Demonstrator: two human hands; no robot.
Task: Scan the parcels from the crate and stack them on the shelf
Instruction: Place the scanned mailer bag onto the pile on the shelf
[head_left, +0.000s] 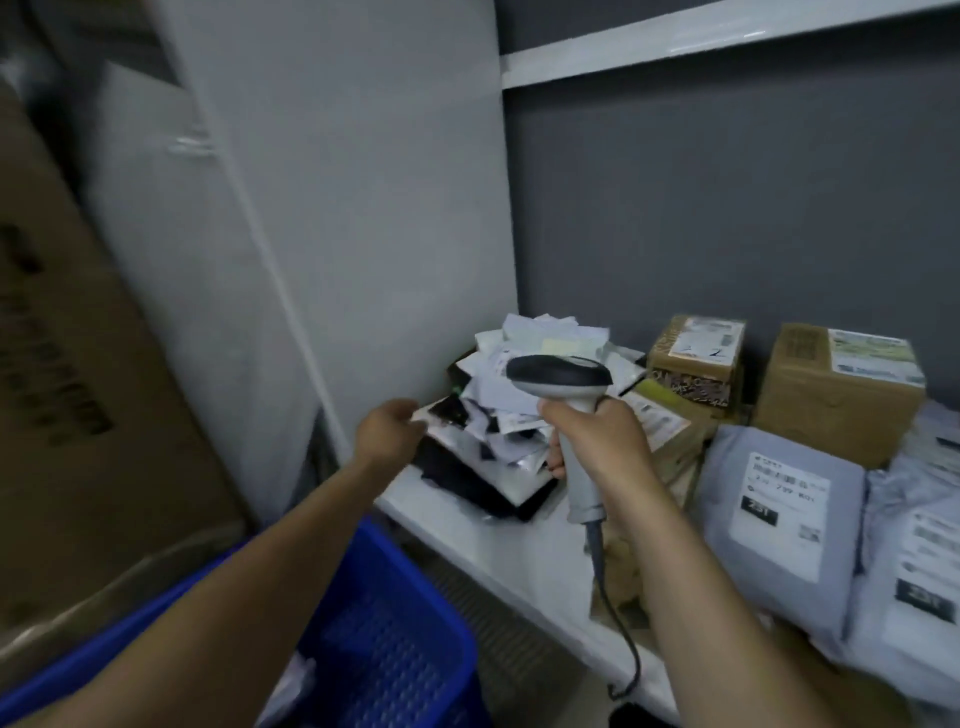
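One view only, worn on the head, wide-angle, so the lines at the left edge lean and bow. It faces forward and down, right up close to the white shelf (467, 525), which fills the middle and right. The blue crate (405, 639) sits low at the bottom edge, almost under the lens.

A scanner (558, 376) is held upright in the right grip (597, 441) over a white shelf (519, 551) stacked with envelopes (540, 332), cardboard boxes (831, 400) and grey mailing bags (779, 514). The left grip (389, 428) is seen just beside the envelopes, a blue crate (395, 649) below.
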